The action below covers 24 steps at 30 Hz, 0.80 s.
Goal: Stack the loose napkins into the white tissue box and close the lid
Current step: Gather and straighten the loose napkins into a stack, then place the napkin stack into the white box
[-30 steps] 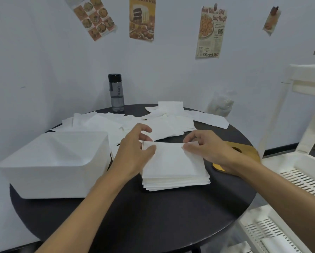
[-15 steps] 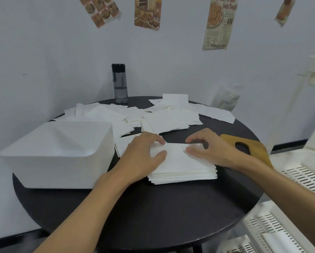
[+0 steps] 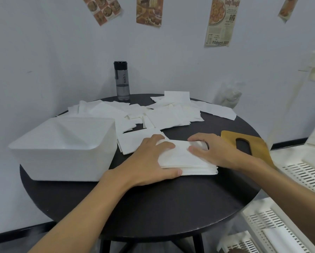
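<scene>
Squaring a stack of napkins on a round black table, head-camera view. Slatted white rack stands off the table at four o'clock and is cut off by the picture's edge. White tissue box sits at nine o'clock on the table, just beside the working spot, presumably so that a finished stack has only a short way to travel; its white surfaces blend together, so whether its open side faces up is hard to make out. Loose napkins lie scattered and overlapping from ten to two o'clock, not yet gathered. Stack lies at the centre, resting on the table and outside the box. Left hand lies flat over the stack's nine-o'clock side, fingers nearly straight and thumb against the near edge, apparently to press the sheets down and keep them aligned. Right hand curls its fingers round the far corner at two o'clock and grips the stack, probably to true its edges; its palm hides that side of the sheets. Wooden lid, slotted, rests at three o'clock, partly behind the right wrist, likely set aside until the box is filled. Dark bottle stands at twelve o'clock. How many napkins the stack holds cannot be told.
</scene>
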Each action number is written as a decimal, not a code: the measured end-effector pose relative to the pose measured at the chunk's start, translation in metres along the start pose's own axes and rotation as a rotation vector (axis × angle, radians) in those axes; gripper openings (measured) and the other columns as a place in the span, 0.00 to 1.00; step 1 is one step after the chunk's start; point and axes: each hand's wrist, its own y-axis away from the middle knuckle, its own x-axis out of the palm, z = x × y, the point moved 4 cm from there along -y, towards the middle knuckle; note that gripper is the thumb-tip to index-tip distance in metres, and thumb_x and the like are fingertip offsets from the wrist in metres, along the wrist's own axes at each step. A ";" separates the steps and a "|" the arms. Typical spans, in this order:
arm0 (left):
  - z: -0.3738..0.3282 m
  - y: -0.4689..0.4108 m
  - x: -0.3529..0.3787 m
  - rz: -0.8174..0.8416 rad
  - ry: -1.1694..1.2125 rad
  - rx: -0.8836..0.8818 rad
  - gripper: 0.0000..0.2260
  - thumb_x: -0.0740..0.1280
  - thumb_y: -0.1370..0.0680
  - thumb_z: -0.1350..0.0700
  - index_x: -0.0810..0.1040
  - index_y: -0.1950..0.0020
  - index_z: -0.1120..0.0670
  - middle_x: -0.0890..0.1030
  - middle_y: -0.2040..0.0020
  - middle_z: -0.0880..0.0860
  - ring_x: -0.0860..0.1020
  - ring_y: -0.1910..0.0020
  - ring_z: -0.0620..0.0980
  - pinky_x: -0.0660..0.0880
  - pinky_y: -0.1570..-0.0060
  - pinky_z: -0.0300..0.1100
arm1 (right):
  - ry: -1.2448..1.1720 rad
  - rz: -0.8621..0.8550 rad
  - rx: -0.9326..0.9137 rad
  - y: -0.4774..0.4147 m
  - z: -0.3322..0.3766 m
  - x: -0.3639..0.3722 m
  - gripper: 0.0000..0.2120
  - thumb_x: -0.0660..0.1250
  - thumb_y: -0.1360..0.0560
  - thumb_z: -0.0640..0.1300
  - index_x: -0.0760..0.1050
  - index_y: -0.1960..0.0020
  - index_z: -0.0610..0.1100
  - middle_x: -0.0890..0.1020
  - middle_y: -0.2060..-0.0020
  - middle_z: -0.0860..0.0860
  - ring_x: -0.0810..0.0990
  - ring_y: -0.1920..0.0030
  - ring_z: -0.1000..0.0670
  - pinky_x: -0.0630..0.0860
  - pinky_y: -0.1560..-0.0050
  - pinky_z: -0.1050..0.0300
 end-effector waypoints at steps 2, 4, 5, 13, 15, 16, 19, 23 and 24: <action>0.000 -0.005 0.002 -0.014 -0.047 0.008 0.32 0.69 0.26 0.35 0.63 0.25 0.36 0.51 0.24 0.35 0.47 0.24 0.37 0.53 0.26 0.42 | 0.006 -0.017 0.011 0.000 -0.003 -0.003 0.16 0.67 0.21 0.53 0.76 0.36 0.50 0.77 0.44 0.63 0.74 0.40 0.59 0.68 0.38 0.62; 0.000 -0.010 0.004 -0.044 -0.168 0.039 0.32 0.66 0.25 0.33 0.62 0.24 0.37 0.49 0.22 0.38 0.42 0.23 0.38 0.49 0.23 0.47 | 0.004 -0.027 0.021 -0.001 -0.005 -0.005 0.15 0.67 0.22 0.53 0.76 0.37 0.49 0.77 0.44 0.62 0.75 0.40 0.57 0.68 0.38 0.61; 0.000 -0.013 0.005 -0.058 -0.223 0.059 0.32 0.65 0.25 0.32 0.63 0.23 0.38 0.49 0.21 0.40 0.42 0.23 0.39 0.48 0.22 0.48 | 0.008 -0.028 0.024 -0.002 -0.006 -0.006 0.16 0.67 0.22 0.54 0.76 0.37 0.49 0.77 0.44 0.62 0.75 0.40 0.57 0.69 0.38 0.61; 0.001 -0.021 0.000 -0.098 -0.067 0.030 0.21 0.61 0.21 0.36 0.71 0.29 0.40 0.60 0.22 0.45 0.53 0.22 0.44 0.53 0.24 0.46 | 0.056 0.280 0.042 0.001 0.005 -0.019 0.35 0.70 0.25 0.60 0.62 0.23 0.51 0.67 0.29 0.61 0.67 0.34 0.60 0.61 0.38 0.68; 0.001 -0.024 -0.002 -0.101 -0.035 0.029 0.19 0.66 0.21 0.40 0.73 0.31 0.41 0.65 0.25 0.45 0.58 0.24 0.46 0.58 0.26 0.45 | 0.083 0.352 0.074 0.003 0.007 -0.025 0.38 0.71 0.26 0.60 0.58 0.22 0.54 0.65 0.28 0.62 0.65 0.37 0.60 0.61 0.43 0.68; 0.002 -0.025 -0.002 -0.104 -0.013 0.028 0.20 0.68 0.22 0.42 0.72 0.31 0.41 0.67 0.27 0.44 0.61 0.26 0.46 0.60 0.27 0.44 | 0.099 0.362 0.084 0.002 0.007 -0.026 0.39 0.71 0.26 0.60 0.58 0.22 0.54 0.65 0.28 0.61 0.65 0.38 0.59 0.62 0.46 0.70; 0.001 -0.024 -0.002 -0.147 0.071 0.006 0.24 0.70 0.24 0.42 0.69 0.29 0.41 0.68 0.30 0.41 0.65 0.30 0.42 0.63 0.33 0.39 | 0.107 0.364 0.118 0.000 0.012 -0.026 0.35 0.73 0.28 0.60 0.63 0.26 0.53 0.70 0.33 0.60 0.69 0.41 0.56 0.66 0.57 0.75; 0.002 -0.019 0.001 -0.203 0.151 -0.024 0.29 0.71 0.24 0.43 0.64 0.26 0.43 0.65 0.28 0.41 0.65 0.36 0.37 0.61 0.38 0.35 | 0.038 0.347 0.126 -0.002 0.011 -0.024 0.23 0.76 0.30 0.58 0.75 0.42 0.49 0.80 0.47 0.56 0.78 0.49 0.55 0.71 0.59 0.69; 0.002 -0.018 0.002 -0.218 0.162 -0.025 0.30 0.71 0.24 0.43 0.63 0.25 0.43 0.64 0.27 0.41 0.65 0.35 0.37 0.61 0.37 0.35 | -0.005 0.328 0.126 -0.001 0.011 -0.025 0.21 0.77 0.31 0.57 0.76 0.45 0.49 0.80 0.50 0.56 0.79 0.51 0.55 0.71 0.61 0.71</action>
